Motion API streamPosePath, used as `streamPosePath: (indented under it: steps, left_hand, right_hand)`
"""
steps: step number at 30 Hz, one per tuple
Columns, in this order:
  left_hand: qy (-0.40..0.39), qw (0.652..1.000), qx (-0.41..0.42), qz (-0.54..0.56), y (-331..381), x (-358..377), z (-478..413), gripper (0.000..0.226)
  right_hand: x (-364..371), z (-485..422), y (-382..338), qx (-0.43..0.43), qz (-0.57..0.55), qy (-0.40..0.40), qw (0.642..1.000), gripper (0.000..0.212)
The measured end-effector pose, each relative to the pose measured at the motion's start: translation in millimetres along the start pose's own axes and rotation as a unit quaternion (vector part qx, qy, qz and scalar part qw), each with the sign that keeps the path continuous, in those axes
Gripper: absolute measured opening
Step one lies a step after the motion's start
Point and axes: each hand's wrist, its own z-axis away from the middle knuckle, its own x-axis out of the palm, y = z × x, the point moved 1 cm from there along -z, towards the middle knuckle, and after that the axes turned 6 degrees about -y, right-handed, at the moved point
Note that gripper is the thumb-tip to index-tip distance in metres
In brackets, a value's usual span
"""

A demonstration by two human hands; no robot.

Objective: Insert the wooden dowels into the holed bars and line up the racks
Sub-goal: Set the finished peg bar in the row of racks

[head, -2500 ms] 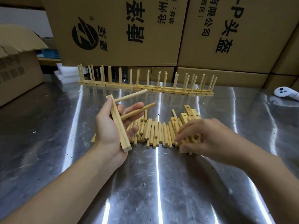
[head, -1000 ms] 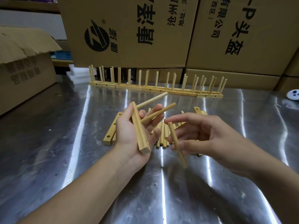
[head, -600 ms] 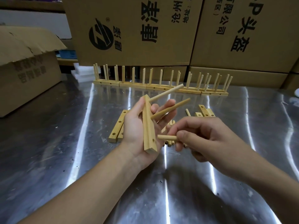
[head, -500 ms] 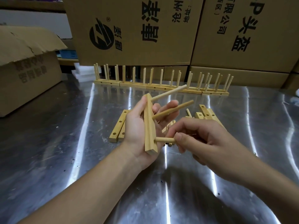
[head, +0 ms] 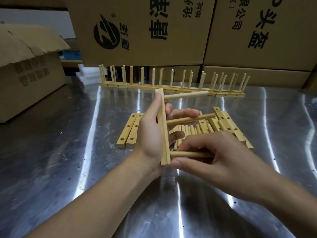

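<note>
Fingers (head: pixel 197 142) of my right hand (head: pixel 223 162) pinch the third dowel (head: pixel 188 154), now pushed into the holed bar (head: pixel 163 134) my left hand (head: pixel 149 134) grips; rack nearly complete.

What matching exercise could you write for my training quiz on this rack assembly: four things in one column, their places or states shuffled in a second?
Column one:
1. bar with two dowels
2. lowest dowel
3. finished racks
4. two spare bars

Column two:
A. lying flat on the table
B. gripped by the left hand
C. standing in a row before the cartons
D. pinched by the right hand, its tip at the bar

Pairs: 1-B, 2-D, 3-C, 4-A.
</note>
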Motion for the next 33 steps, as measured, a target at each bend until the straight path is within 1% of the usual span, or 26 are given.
streamPosePath:
  steps: [5, 10, 12, 15, 17, 18, 19, 20, 21, 22, 23, 24, 25, 26, 27, 31, 33]
  left_hand:
    - [-0.015, 0.999, 0.003, -0.040, -3.1, 0.5, -0.1, 0.052]
    - [-0.013, 0.999, 0.004, -0.041, -6.4, 1.2, 1.8, 0.053]
    - [-0.010, 0.999, -0.002, -0.031, -6.8, 1.9, 1.9, 0.053]
    - [0.005, 1.000, -0.015, 0.024, -8.2, 2.9, 0.7, 0.055]
    - [0.036, 0.998, -0.010, 0.054, -8.2, 3.1, -0.3, 0.055]
    - [0.060, 0.997, -0.006, 0.054, -7.6, 2.5, -0.6, 0.054]
    - [0.080, 0.995, -0.004, 0.053, -6.5, 1.6, -0.9, 0.052]
    - [0.094, 0.994, -0.003, 0.059, -5.7, 1.0, -0.8, 0.051]
    - [0.101, 0.993, -0.003, 0.068, -6.5, 0.1, -1.3, 0.051]
    - [0.110, 0.991, -0.002, 0.078, -6.7, 0.4, -1.4, 0.051]
    - [0.118, 0.989, 0.001, 0.088, -7.2, 1.2, -1.0, 0.051]
    - [0.128, 0.987, 0.005, 0.093, -8.3, 3.0, -0.5, 0.051]
    - [0.135, 0.987, 0.008, 0.089, -11.6, 3.6, -1.7, 0.051]
    - [0.138, 0.987, 0.009, 0.083, -14.3, 5.1, -1.5, 0.050]
    - [0.137, 0.987, 0.010, 0.080, -15.7, 6.6, -1.4, 0.050]
    - [0.126, 0.989, 0.010, 0.083, -18.8, 10.0, 3.0, 0.051]
    - [0.114, 0.989, 0.012, 0.090, -19.5, 12.8, 7.1, 0.053]
  right_hand:
    - [-1.4, 0.0, 1.4, -0.004, 0.008, -0.007, 1.000, 0.022]
    - [-0.2, 0.0, 5.2, -0.011, -0.013, -0.024, 1.000, 0.020]
    - [0.0, 0.2, 6.2, 0.002, -0.018, -0.025, 1.000, 0.018]
    - [-6.2, -0.1, 0.7, 0.032, -0.032, 0.023, 0.999, 0.013]
    - [-14.8, 0.7, -2.9, 0.039, -0.053, 0.093, 0.994, 0.016]
    - [-18.4, 1.6, -3.9, 0.035, -0.081, 0.135, 0.987, 0.020]
    - [-20.0, 2.3, -5.1, 0.035, -0.139, 0.178, 0.973, 0.023]
    - [-17.7, 2.2, -7.8, 0.041, -0.243, 0.212, 0.946, 0.025]
    - [-12.2, 0.3, -12.9, 0.049, -0.379, 0.223, 0.897, 0.025]
    - [-5.4, -3.6, -19.7, 0.053, -0.502, 0.227, 0.833, 0.023]
    - [0.7, -8.0, -27.5, 0.057, -0.591, 0.237, 0.769, 0.020]
    - [5.0, -11.8, -34.4, 0.060, -0.646, 0.249, 0.719, 0.019]
    - [7.1, -15.6, -40.9, 0.062, -0.678, 0.261, 0.685, 0.019]
    - [7.1, -19.1, -46.7, 0.061, -0.691, 0.273, 0.667, 0.023]
    - [5.6, -21.9, -53.0, 0.060, -0.685, 0.288, 0.667, 0.027]
    - [9.8, -25.1, -65.0, 0.067, -0.615, 0.333, 0.712, 0.045]
    - [18.6, -23.4, -66.3, 0.057, -0.584, 0.357, 0.727, 0.049]
